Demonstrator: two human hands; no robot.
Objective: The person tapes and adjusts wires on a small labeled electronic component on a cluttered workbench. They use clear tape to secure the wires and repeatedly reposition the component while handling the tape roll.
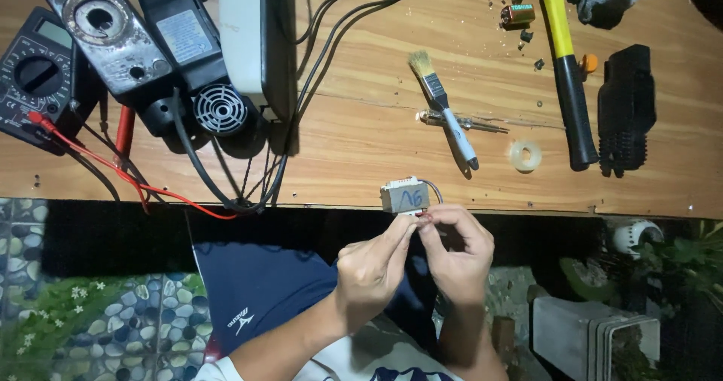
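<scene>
My left hand [373, 264] and my right hand [456, 253] meet just below the front edge of the wooden workbench [361, 140]. Together they pinch the underside of a small grey block-shaped electrical part [404, 197] with a blue scribble on its face and thin wires at its side. The fingertips of both hands touch at the red wire ends under the part. The part is held upright, level with the bench edge.
On the bench lie a small paintbrush [444, 106], a thin screwdriver [463, 123], a yellow-handled hammer [565, 72], a black brush [625, 110], a tape roll [525, 156], a multimeter [34, 72] with red lead, and black power tools [151, 50] with cables.
</scene>
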